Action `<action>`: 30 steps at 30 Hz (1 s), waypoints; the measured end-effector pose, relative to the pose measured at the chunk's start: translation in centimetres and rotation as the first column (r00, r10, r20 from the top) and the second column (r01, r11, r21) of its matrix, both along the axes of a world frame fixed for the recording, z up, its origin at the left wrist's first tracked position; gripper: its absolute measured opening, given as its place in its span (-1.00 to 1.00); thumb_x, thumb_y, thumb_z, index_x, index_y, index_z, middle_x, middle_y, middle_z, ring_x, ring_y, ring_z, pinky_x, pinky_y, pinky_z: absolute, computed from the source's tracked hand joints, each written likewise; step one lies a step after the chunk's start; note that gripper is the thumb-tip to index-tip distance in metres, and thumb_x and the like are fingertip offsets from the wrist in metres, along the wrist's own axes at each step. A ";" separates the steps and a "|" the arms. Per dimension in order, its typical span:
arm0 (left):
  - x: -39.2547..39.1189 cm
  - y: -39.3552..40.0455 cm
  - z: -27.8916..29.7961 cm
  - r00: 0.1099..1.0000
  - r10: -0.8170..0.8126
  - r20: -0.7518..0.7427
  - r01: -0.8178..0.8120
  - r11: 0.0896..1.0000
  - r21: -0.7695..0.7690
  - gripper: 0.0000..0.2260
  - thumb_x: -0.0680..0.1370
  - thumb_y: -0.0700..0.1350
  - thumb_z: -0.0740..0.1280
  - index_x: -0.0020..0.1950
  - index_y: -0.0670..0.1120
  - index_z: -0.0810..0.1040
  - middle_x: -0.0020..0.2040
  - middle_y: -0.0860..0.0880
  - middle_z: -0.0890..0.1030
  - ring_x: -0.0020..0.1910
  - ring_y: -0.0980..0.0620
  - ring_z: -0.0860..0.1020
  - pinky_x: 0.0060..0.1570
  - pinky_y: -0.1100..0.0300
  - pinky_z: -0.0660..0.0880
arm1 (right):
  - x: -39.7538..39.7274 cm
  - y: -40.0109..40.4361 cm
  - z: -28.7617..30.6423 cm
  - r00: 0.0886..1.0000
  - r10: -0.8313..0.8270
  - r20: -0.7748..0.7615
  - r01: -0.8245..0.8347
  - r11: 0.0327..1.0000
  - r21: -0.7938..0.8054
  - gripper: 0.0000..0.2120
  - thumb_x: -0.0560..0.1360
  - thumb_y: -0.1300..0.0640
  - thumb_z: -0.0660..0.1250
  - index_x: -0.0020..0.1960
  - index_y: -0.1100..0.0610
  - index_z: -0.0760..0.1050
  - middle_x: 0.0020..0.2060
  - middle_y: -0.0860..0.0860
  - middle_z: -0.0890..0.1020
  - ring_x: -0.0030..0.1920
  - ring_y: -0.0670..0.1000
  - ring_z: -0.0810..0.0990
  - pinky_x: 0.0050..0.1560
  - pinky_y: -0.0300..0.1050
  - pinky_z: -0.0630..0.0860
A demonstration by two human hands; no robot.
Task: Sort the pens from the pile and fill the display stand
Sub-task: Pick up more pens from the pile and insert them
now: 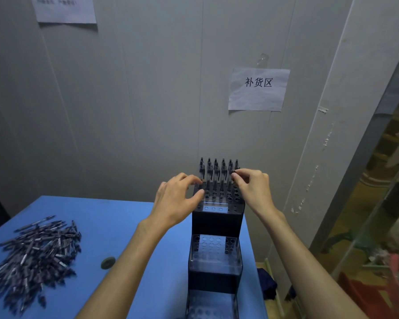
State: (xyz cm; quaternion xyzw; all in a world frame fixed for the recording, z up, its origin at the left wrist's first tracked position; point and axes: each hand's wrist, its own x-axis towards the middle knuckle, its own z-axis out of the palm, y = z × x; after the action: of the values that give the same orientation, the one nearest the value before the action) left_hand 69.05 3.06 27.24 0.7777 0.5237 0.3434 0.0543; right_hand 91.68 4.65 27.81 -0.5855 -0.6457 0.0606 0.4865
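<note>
Nearest, low left of the stand, on the blue table: loose pile of pens, well apart from it; small dark disc between pile and stand. At the stand's top tier, left edge: left hand, fingers curled, tips touching the rim, holding nothing. At its right edge: right hand, thumb and forefinger pinching an upright pen. Behind the hands, back rows filled with upright pens. Beyond, above the stand: paper sign on the wall

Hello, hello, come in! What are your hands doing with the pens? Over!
Right hand pinching a pen at the display stand top tier. Left hand fingers on the stand's left edge. Back rows filled; pile waiting left. Nothing blocking.
</note>
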 end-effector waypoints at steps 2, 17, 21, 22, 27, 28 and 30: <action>0.0 -0.2 0.0 1.000 0.011 -0.005 -0.011 1.000 -0.003 -0.79 0.60 0.17 0.29 0.19 0.16 0.56 0.08 0.19 0.56 0.04 0.18 0.52 0.21 -0.02 0.48 | 0.1 -0.1 0.1 1.000 -0.002 0.005 0.002 1.000 -0.005 -0.82 0.56 0.14 0.41 0.09 0.20 0.70 -0.14 0.03 0.74 -0.11 -0.06 0.68 0.09 -0.10 0.61; -2.8 -4.2 -1.2 0.982 0.187 -0.004 -0.187 0.981 -0.041 -0.69 0.60 0.18 0.28 0.33 0.20 0.51 0.30 0.21 0.53 0.27 0.13 0.50 0.26 -0.01 0.42 | -3.7 -3.6 -1.5 0.968 0.236 0.086 -0.242 0.969 0.058 -0.85 0.54 0.08 0.42 0.08 0.07 0.67 -0.11 -0.10 0.70 -0.14 -0.17 0.63 0.00 -0.15 0.61; -5.6 -5.9 -2.5 0.965 0.260 -0.037 -0.262 0.962 -0.071 -0.66 0.59 0.19 0.27 0.36 0.20 0.50 0.34 0.20 0.51 0.34 0.11 0.46 0.30 0.01 0.40 | -6.9 -4.3 -3.1 0.931 0.344 0.124 -0.349 0.937 0.019 -0.81 0.54 0.06 0.41 0.12 0.07 0.65 -0.05 -0.09 0.68 -0.11 -0.15 0.62 0.01 -0.12 0.60; -6.6 -6.3 -2.9 0.959 0.278 -0.046 -0.281 0.956 -0.085 -0.64 0.58 0.21 0.26 0.36 0.20 0.49 0.35 0.20 0.51 0.34 0.10 0.47 0.31 0.00 0.39 | -7.9 -4.4 -3.4 0.921 0.365 0.137 -0.369 0.929 0.004 -0.79 0.54 0.04 0.41 0.14 0.06 0.64 -0.03 -0.08 0.68 -0.08 -0.13 0.62 0.02 -0.12 0.58; -11.9 -8.9 -4.9 0.933 0.354 -0.060 -0.359 0.920 -0.158 -0.52 0.51 0.30 0.16 0.37 0.19 0.49 0.37 0.14 0.51 0.35 0.04 0.48 0.33 -0.07 0.41 | -13.0 -4.9 -5.0 0.871 0.454 0.191 -0.447 0.891 -0.080 -0.70 0.55 -0.06 0.38 0.24 0.00 0.59 0.09 -0.12 0.63 0.09 -0.11 0.59 0.08 -0.16 0.50; -13.1 -9.5 -5.5 0.928 0.368 -0.066 -0.373 0.911 -0.177 -0.52 0.51 0.29 0.17 0.39 0.18 0.49 0.39 0.13 0.50 0.36 0.03 0.47 0.35 -0.06 0.40 | -14.1 -5.0 -5.4 0.866 0.460 0.196 -0.451 0.888 -0.095 -0.69 0.55 -0.08 0.37 0.25 -0.01 0.58 0.11 -0.13 0.62 0.11 -0.12 0.59 0.08 -0.17 0.49; -15.7 -10.8 -6.6 0.919 0.386 -0.075 -0.393 0.893 -0.219 -0.51 0.51 0.28 0.18 0.41 0.17 0.48 0.41 0.11 0.48 0.39 0.03 0.45 0.37 -0.06 0.38 | -16.4 -5.3 -6.3 0.857 0.468 0.216 -0.451 0.883 -0.126 -0.67 0.55 -0.10 0.36 0.27 -0.03 0.56 0.14 -0.13 0.61 0.14 -0.11 0.58 0.08 -0.14 0.48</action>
State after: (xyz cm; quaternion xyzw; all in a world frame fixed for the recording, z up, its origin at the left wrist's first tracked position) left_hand 53.36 -7.78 20.63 0.6506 0.7057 0.2727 0.0662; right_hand 75.26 -0.61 21.46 -0.4341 -0.8182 0.1265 0.3550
